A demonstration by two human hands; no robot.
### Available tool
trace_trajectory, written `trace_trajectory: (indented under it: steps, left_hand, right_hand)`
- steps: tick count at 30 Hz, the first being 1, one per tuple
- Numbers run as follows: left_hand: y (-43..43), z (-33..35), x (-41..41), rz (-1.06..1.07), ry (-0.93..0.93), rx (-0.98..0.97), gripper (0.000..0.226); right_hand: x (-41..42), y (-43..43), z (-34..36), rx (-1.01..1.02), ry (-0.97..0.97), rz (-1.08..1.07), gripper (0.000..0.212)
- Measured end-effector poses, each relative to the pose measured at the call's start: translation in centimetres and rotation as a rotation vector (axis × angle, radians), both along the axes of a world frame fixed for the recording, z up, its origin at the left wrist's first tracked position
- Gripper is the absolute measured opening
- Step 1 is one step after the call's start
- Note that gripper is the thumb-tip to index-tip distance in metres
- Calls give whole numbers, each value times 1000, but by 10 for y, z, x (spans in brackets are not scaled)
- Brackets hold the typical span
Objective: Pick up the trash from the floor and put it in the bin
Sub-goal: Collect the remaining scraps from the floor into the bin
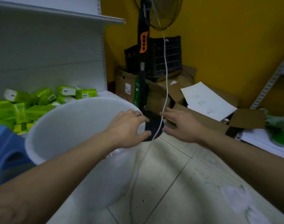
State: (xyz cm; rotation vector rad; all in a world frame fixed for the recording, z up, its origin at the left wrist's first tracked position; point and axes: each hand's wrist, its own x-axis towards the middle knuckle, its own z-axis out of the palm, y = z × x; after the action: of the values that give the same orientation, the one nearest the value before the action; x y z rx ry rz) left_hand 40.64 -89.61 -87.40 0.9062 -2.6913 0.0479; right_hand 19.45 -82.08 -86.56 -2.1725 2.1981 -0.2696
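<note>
A large white plastic bin stands on the tiled floor at the left, its mouth towards me. My left hand is over the bin's right rim, fingers spread and relaxed, holding nothing. My right hand reaches forward just right of it, fingers straight, palm down, also holding nothing. Between the hands lies the black base of a standing fan with a white cord hanging across it. A crumpled clear plastic wrapper lies on the floor at the lower right.
White shelving at the left holds several green packets. A blue stool stands beside the bin. Cardboard boxes, a black crate and white paper sheets fill the yellow-walled corner. A low shelf runs along the right.
</note>
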Motion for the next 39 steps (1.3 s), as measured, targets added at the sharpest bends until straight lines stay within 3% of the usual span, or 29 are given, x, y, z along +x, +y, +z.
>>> trace_trajectory:
  steps: [7, 10, 17, 22, 26, 29, 36, 39]
  left_hand:
    - [42, -17, -112, -189, -90, -12, 51]
    - [61, -39, -152, -204, -74, 86, 50]
    - [109, -131, -236, -203, -259, 381, 50]
    - [145, -189, -277, -206, -345, 576, 54]
    - [160, -216, -289, -177, -415, 671, 55]
    - [162, -235, -287, -143, -395, 696, 54]
    - [166, -303, -255, -173, -417, 696, 71]
    - [164, -324, -253, -174, -458, 642, 71]
  right_hand:
    - [-114, 77, -20, 231, 267, -200, 65]
    - [-161, 117, -49, 275, 204, -268, 63]
    - [-245, 203, -184, 524, 24, -471, 62]
    - [-257, 214, -269, 564, -190, -533, 60]
    - [-245, 201, -312, 640, -152, -471, 46]
    - [-221, 190, -327, 514, -178, -433, 36]
    - [-167, 191, -331, 374, -238, -13, 39]
    - [-177, 205, -318, 196, -266, -153, 33]
